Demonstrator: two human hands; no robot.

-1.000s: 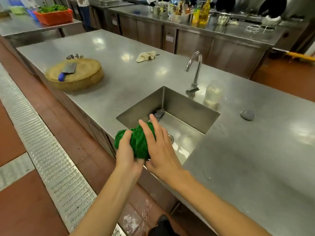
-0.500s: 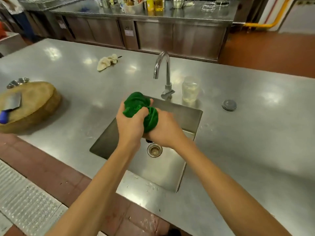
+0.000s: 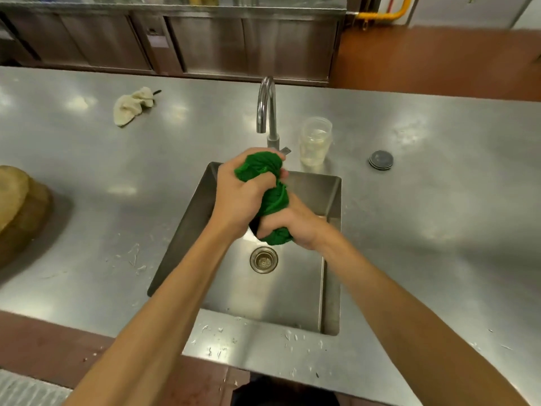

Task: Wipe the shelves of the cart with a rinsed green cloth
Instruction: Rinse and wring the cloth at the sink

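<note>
Head view: I see the green cloth (image 3: pixel 275 200) bunched into a twisted rope above the far half of the sink (image 3: pixel 330 200), just in front of the faucet (image 3: pixel 268 109). The left hand (image 3: pixel 237 194) grips its upper end, fingers curled tight round the wad. The right hand (image 3: pixel 295 227) grips the lower end the same way, above the drain (image 3: pixel 263 260). I judge this to be wringing after a rinse; no cart is in sight.

The cloth looks soft, limp and probably wet, so heavier than dry and apt to drip. I'd take it by a full fistful, not by a corner.

On the counter (image 3: pixel 439 200), a clear jar (image 3: pixel 314 142) stands by the sink's far right corner. A beige rag (image 3: pixel 131 105) lies toward the far left, and a wooden block (image 3: pixel 20 206) sits at the left edge.
</note>
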